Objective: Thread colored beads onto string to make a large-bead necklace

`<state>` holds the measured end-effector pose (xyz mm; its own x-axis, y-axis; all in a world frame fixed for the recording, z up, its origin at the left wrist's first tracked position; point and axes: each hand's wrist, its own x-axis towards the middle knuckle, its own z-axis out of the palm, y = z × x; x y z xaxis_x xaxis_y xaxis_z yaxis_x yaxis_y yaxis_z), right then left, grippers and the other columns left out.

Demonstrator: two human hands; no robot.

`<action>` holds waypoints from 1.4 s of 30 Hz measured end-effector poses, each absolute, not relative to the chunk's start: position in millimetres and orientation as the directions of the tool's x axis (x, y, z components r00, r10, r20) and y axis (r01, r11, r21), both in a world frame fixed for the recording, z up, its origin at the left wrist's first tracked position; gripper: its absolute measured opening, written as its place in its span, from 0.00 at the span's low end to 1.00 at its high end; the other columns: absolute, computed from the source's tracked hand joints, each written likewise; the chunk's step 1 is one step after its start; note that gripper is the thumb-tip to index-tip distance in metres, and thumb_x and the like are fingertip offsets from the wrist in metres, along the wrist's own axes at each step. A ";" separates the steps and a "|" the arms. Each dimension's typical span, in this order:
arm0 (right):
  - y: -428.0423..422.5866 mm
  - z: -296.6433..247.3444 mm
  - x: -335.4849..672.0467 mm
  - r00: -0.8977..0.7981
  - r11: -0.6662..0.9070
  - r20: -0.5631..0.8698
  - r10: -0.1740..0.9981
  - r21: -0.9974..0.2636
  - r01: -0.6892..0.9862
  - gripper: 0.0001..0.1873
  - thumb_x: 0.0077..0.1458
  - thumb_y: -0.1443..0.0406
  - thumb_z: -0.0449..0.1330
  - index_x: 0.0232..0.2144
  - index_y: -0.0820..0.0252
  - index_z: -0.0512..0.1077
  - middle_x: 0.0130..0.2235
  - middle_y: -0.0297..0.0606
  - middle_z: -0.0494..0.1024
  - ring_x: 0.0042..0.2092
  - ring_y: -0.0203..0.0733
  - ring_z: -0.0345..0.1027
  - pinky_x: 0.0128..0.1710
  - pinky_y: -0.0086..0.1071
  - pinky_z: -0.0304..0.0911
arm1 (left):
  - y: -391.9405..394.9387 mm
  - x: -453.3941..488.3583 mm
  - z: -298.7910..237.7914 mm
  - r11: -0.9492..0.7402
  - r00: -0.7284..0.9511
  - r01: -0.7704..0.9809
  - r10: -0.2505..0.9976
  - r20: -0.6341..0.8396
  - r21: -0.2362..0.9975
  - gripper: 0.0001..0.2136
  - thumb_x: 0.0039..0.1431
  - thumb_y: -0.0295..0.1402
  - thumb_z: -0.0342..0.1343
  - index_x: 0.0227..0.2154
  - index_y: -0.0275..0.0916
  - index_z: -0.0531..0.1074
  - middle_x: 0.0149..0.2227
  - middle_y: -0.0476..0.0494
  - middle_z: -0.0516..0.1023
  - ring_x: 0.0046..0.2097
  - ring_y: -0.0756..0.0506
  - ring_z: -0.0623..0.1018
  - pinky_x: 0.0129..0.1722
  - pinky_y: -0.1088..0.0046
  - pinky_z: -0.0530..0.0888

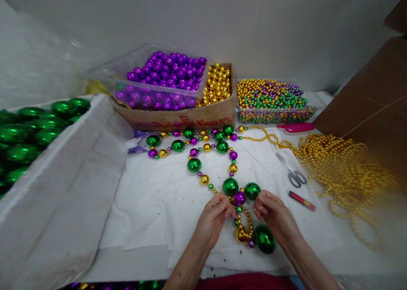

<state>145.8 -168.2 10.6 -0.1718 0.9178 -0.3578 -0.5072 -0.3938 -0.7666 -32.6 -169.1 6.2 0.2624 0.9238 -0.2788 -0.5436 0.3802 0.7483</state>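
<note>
My left hand [219,209] is closed in a pinch beside a purple bead [239,198], with a thin pale string between its fingers. On the other side, my right hand [266,205] pinches the same kind of string, which shows as a short line by the fingertips. Between and above the hands lies a bead necklace [233,168] of green, purple and gold balls. Below them hang a loop of small gold beads [249,226] and a large green ball [264,239]. The string's path behind the beads is hidden.
Scissors [295,177], a red lighter [302,201] and a pink-handled tool [299,128] lie at right, near piled gold bead chains [337,154]. Behind are a cardboard box [178,118] and a clear tub of small beads [273,116]. A white foam box [79,188] of green balls stands left.
</note>
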 end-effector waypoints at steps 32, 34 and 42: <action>-159.8 49.3 167.0 -0.192 -0.243 -0.222 0.956 -0.966 -0.089 0.13 0.51 0.59 0.62 0.38 0.59 0.73 0.24 0.28 0.64 0.21 0.28 0.50 0.19 0.24 0.45 | -130.4 -7.3 69.5 -0.138 0.449 0.192 0.893 0.038 0.972 0.07 0.54 0.33 0.58 0.27 0.36 0.77 0.29 0.44 0.76 0.34 0.47 0.73 0.38 0.71 0.67; -163.7 40.3 159.2 -0.227 -0.183 -0.162 0.960 -0.980 -0.075 0.11 0.48 0.62 0.64 0.35 0.60 0.75 0.27 0.30 0.66 0.26 0.31 0.56 0.23 0.24 0.52 | -130.1 -2.1 69.9 -0.164 0.445 0.195 0.894 0.062 0.967 0.07 0.54 0.33 0.58 0.26 0.36 0.77 0.28 0.44 0.76 0.34 0.47 0.73 0.38 0.71 0.68; -165.9 49.5 152.4 0.002 0.063 0.065 0.998 -0.984 0.168 0.06 0.53 0.68 0.60 0.26 0.60 0.76 0.27 0.33 0.70 0.31 0.35 0.64 0.31 0.27 0.57 | -150.7 4.9 48.8 -0.091 0.154 0.224 0.986 0.057 0.970 0.07 0.58 0.32 0.53 0.37 0.39 0.73 0.34 0.46 0.73 0.36 0.47 0.72 0.36 0.73 0.68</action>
